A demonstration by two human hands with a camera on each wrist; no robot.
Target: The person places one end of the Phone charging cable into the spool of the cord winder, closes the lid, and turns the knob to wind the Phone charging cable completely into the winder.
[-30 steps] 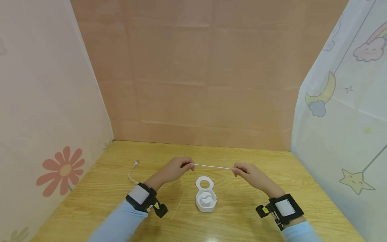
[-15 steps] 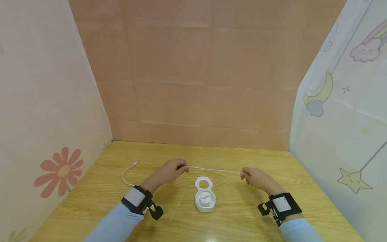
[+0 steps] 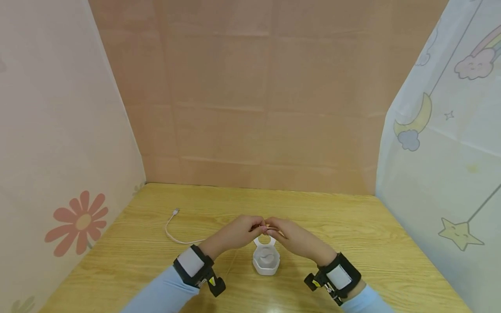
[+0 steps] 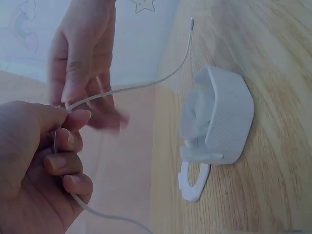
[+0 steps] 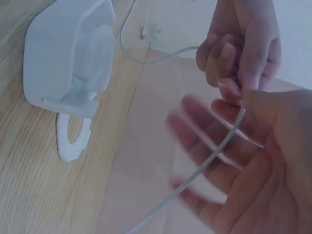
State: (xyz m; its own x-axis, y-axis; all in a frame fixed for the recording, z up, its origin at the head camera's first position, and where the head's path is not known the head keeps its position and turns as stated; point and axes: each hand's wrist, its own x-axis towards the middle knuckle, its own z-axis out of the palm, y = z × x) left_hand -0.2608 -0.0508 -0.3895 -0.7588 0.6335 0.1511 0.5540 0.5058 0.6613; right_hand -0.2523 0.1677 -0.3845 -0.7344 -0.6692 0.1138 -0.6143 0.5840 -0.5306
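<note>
**Slim white cable (image 3: 183,242) held between two pinching hands**

Head view: I see the left hand (image 3: 242,229) and the right hand (image 3: 295,238) meeting near the ring-shaped lid (image 3: 256,241) of a white hexagonal case (image 3: 266,270), which stands open on the bench (image 3: 340,213). The cable trails from the left hand across the bench to a plug (image 3: 176,211). I judge it light and limp, easily bent but unlikely to keep a shape unaided.

Left wrist view: the left hand's fingers curl round the cable; beyond the pinch, one stretch bends away to a small end piece (image 4: 191,23). The smooth jacket should slide unless pinched firmly.

Right wrist view: the right hand appears to pinch the cable with thumb and forefinger, its other fingers spread, the cable crossing before the palm. I would take hold of the plain jacket, sparing the joint beside the plug, probably the most fragile part.
</note>
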